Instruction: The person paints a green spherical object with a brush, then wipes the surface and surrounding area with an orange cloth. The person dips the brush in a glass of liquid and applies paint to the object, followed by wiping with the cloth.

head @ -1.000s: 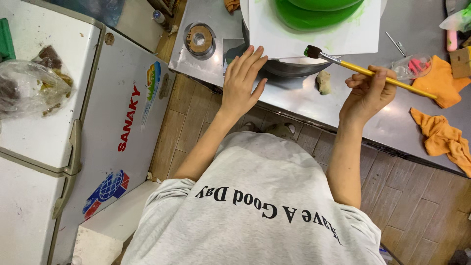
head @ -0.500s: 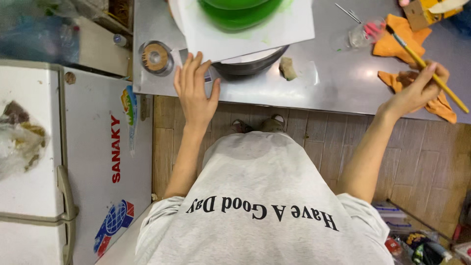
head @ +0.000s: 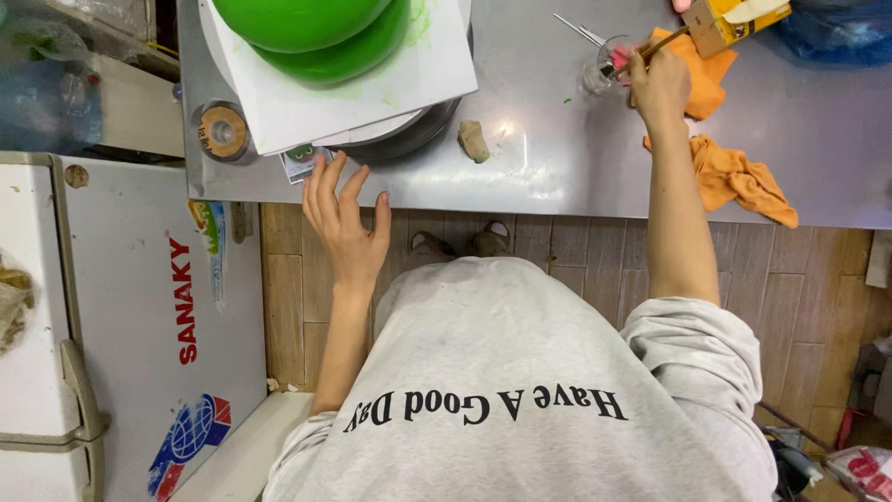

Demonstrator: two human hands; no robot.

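Your right hand (head: 658, 85) is stretched out across the steel bench (head: 557, 158), its fingers pinched on a thin brush (head: 650, 48) whose far end dips into a small clear glass cup (head: 602, 72). The cup stands at the back of the bench, just beside a crumpled orange cloth (head: 697, 74); a second orange cloth (head: 743, 177) lies nearer the front edge, close to your forearm. Behind the cup sits a small yellow-brown cardboard box (head: 725, 23), and a blue plastic bag (head: 836, 33) fills the corner next to it.

Your left hand (head: 344, 218) holds nothing: the fingers are spread wide, their tips at the front edge of the bench, just touching a small printed card (head: 302, 163) that peeks out from under a white square board (head: 372, 84). On that board rests a bright green domed shape (head: 307, 28), smeared green at its rim. A round roll of tape with a tan core (head: 221, 130) stands at the board's left corner. A small beige lump (head: 474, 139) lies on bare steel between the board and your right arm.

To your left stands a white chest freezer (head: 139, 325), with red lettering down its lid and a round blue-and-red globe emblem near the bottom.
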